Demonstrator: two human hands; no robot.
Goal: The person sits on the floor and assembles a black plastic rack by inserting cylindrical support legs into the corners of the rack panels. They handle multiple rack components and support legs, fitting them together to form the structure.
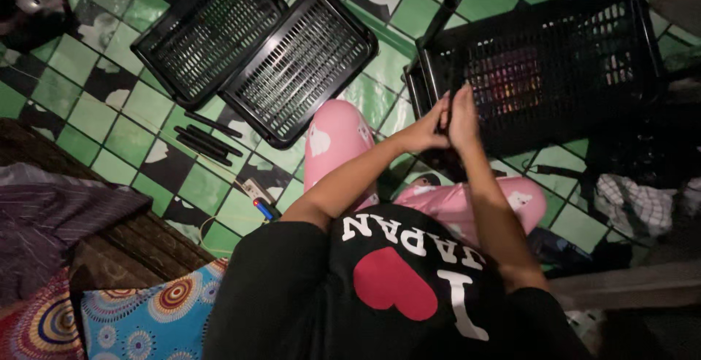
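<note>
At centre right of the frame, the left hand [427, 130] and right hand [464, 115] press together at the near edge of the black slatted plastic crate shelf [544, 68]; what their grip encloses I cannot tell. It looks light, stiff, best held by its rim

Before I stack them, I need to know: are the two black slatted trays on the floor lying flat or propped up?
Flat. Both slatted trays lie side by side on the tiled floor, open faces up.

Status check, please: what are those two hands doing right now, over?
Left hand and right hand pressed together at black crate's near edge. Grip unclear. Two loose trays lie apart, left.
</note>
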